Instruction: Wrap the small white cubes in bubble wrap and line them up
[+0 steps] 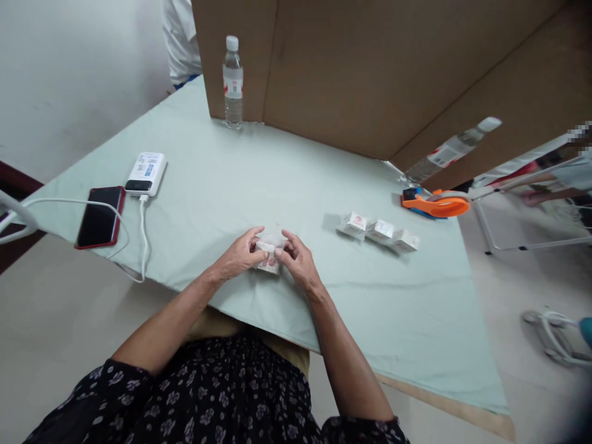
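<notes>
Close to the table's near edge, a small white box (268, 264) with red print sits between my two hands, with clear plastic film (272, 236) about its far side. My left hand (243, 253) grips the box from the left, thumb on top and fingers curled. From the right, my right hand (297, 259) presses its thumb onto the film and box, its fingers bent round the far side. Further right, three similar small boxes (380, 230) in clear wrapping stand in a row, apart from my hands.
A phone (100, 217) and a cabled white power bank (147, 174) lie at the left. One water bottle (233, 83) stands before a cardboard partition (324, 74); another bottle (444, 154) is at the right, near an orange tape dispenser (435, 203). A person's white sleeve (180, 40) shows behind.
</notes>
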Available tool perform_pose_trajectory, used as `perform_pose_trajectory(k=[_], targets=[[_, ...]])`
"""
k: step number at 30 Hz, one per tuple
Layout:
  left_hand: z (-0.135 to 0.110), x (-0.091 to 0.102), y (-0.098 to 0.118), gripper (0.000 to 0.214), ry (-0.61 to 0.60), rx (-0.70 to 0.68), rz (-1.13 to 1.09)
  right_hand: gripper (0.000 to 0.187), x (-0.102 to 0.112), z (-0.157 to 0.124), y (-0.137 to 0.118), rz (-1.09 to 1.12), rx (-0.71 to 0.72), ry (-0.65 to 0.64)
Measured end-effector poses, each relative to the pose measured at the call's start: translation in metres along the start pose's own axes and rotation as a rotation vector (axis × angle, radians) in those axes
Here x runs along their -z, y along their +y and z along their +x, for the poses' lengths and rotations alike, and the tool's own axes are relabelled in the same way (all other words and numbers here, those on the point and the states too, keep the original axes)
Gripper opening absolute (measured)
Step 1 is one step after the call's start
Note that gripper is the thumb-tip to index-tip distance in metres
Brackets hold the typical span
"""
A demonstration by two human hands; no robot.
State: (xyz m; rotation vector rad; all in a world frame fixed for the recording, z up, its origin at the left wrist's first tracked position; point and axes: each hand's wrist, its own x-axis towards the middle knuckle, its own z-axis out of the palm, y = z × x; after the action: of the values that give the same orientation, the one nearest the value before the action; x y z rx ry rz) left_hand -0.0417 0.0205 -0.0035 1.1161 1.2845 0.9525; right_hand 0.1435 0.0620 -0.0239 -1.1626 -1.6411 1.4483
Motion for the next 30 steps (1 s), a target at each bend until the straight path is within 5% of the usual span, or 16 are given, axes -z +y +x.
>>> perform_pose_trajectory(k=[8,14,21,30], targets=[[-0.001,-0.001,0.003,0.084,-0.034,0.027,-0.081,0.063,-0.003,0.038,-0.013,0.216,-0.146,0.054],[0.0,0.004,0.0,0.08,-0.079,0.006,-0.115,0.045,-0.006,0.043,-0.027,0.281,-0.093,0.044],[0.003,0.006,-0.001,0.066,-0.079,-0.025,-0.087,0.025,-0.01,0.01,-0.035,0.09,0.173,0.112],[-0.004,0.005,0.005,0.033,-0.124,-0.158,0.054,0.015,-0.019,-0.024,-0.029,-0.591,0.647,0.233]])
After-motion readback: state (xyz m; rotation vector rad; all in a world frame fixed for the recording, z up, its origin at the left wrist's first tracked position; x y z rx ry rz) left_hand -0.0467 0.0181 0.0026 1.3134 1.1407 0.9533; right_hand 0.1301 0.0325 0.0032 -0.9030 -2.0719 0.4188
